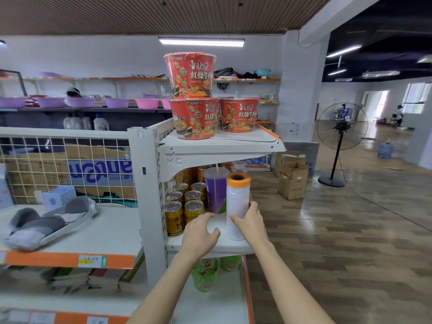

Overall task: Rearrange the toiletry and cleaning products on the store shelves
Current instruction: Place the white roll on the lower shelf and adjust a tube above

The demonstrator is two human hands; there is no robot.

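Right hand [249, 218] curls round a tall white plastic-film roll [237, 206] with an orange top band and hollow core, upright near the middle shelf [224, 245] front edge. Left hand [201, 232] hovers beside it, fingers loosely bent, gripping nothing. Behind: purple cup [215, 190], gold drink cans [184, 204].

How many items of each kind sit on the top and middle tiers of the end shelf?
Red instant noodle tubs on the top tier: 3
Gold drink cans whose tops are visible on the middle tier: 6 (more may stand behind)
Purple plastic cup with lid: 1
White plastic-film roll with orange end, held by the right hand: 1
Total: 11
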